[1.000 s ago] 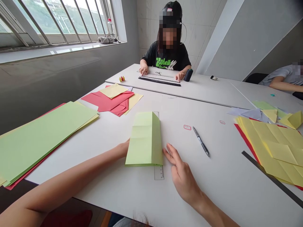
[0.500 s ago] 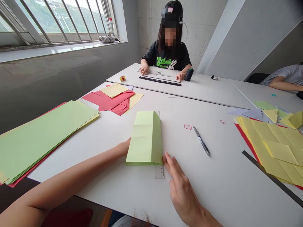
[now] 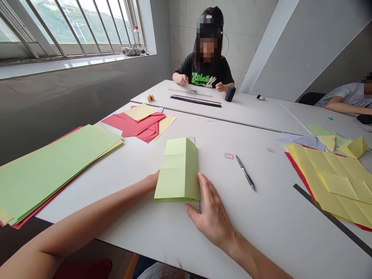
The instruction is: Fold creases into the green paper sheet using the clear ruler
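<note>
A folded light green paper lies in front of me on the white table, on top of a clear ruler. Only the ruler's far tip and a bit of its near end show. My left hand reaches in at the paper's left edge, and its fingers are hidden under the sheet. My right hand rests at the paper's near right corner, over the ruler's near end. Its fingers are stretched along the paper's right edge and its thumb points left below the corner.
A pen lies right of the paper. A green paper stack is at the left, red and yellow sheets behind, and yellow sheets with a black strip at the right. One person sits opposite; another person's arm is at far right.
My right hand has slid left and forward to the paper's near right corner, covering the ruler's end. The person opposite has lifted both hands off the strips.
</note>
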Demonstrator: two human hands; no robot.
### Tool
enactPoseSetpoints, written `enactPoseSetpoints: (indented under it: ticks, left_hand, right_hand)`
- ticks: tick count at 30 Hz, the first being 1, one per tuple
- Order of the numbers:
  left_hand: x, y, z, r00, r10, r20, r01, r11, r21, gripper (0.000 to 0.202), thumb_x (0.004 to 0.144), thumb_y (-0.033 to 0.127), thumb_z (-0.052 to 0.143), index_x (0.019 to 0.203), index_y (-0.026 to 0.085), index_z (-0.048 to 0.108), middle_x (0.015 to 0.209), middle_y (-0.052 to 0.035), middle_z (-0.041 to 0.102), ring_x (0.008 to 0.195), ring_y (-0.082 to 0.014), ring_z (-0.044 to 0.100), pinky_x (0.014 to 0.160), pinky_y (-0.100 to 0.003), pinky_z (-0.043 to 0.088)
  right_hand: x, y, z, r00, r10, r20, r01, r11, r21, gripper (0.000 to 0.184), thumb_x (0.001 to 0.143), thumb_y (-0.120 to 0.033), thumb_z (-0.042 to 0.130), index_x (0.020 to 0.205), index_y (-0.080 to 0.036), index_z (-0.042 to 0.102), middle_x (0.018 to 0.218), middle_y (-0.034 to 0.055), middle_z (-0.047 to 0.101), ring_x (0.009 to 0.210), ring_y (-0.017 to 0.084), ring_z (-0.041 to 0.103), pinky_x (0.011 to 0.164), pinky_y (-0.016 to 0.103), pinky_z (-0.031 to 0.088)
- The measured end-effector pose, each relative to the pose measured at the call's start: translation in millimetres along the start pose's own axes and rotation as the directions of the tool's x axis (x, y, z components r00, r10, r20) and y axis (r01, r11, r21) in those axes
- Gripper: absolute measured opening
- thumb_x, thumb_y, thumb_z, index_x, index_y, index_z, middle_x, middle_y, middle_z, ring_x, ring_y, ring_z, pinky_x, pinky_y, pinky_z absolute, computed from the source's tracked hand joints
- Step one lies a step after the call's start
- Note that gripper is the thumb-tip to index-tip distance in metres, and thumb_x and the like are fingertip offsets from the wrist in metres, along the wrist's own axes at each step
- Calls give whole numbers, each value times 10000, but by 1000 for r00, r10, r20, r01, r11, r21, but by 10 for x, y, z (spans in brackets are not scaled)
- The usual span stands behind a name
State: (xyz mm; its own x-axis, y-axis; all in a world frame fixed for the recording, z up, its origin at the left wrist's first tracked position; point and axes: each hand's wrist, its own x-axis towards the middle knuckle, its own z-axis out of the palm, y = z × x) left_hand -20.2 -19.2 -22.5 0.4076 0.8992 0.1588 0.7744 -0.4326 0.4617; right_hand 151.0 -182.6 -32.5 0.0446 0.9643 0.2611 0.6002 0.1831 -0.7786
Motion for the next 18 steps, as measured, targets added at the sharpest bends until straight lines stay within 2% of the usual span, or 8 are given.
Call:
enactPoseSetpoints:
  ticks: [2,3,5,6,8,10,13,18]
  left_hand:
    - [19,33,-53,989,108,105,-106,994,-24,423,1031,460,475,1019,111,712,998,-41,691,816,-131,674,803,-272,575]
    - [24,55,-75,976,161,149,-156,987,-41,460,1021,491,461,995,120,732,1037,-47,707,880,-149,688,836,-254,567]
    - [28,100,-99,937,282,208,-276,959,-56,545,984,551,410,1023,135,759,1185,-81,710,1054,-211,664,1037,-307,480]
    - [28,119,-103,908,346,235,-344,937,-50,607,949,593,435,1185,114,724,1322,-95,656,1205,-253,600,1131,-332,389]
    - [31,141,-99,849,444,287,-458,889,-20,720,910,634,531,1449,156,532,1562,-116,423,1462,-315,345,1242,-465,162]
    - [42,142,-97,820,470,325,-499,866,8,856,914,690,510,1573,178,320,1652,-122,216,1532,-332,166,1251,-515,36]
    - [65,125,-123,815,454,359,-486,874,-2,883,938,721,438,1603,183,220,1669,-119,146,1537,-326,143,1251,-508,17]
    - [76,94,-213,798,440,412,-486,874,9,883,946,737,404,1614,206,176,1672,-106,105,1545,-316,106,1239,-516,-33]
  right_hand:
    - [83,-21,53,1000,-18,-5,18,999,28,793,888,-249,604,1589,-194,238,1569,139,410,1485,326,323,1188,566,358]
    - [113,-30,53,1000,8,-15,-7,997,75,737,913,-249,561,1584,-197,260,1559,131,428,1473,315,349,1182,552,371]
    - [148,-44,-3,993,111,-35,-101,969,225,616,967,-265,464,1566,-237,321,1518,92,492,1436,285,418,1156,509,417]
    - [154,-48,-49,984,174,-40,-153,938,311,567,990,-292,428,1552,-264,357,1491,71,527,1417,273,448,1140,486,439]
    - [149,-46,-143,953,298,-55,-241,856,458,513,1013,-370,408,1519,-290,425,1451,48,570,1403,259,469,1128,445,459]
    - [132,-28,-205,903,418,-94,-299,771,562,543,1003,-452,445,1516,-277,435,1467,46,556,1416,249,454,1145,416,444]
    - [119,9,-234,808,578,-112,-361,636,682,672,959,-535,521,1558,-283,348,1541,27,472,1433,231,432,1175,405,411]
    - [165,43,-281,779,620,-95,-295,496,817,724,936,-491,573,1576,-302,294,1531,18,485,1361,237,524,1083,399,521]
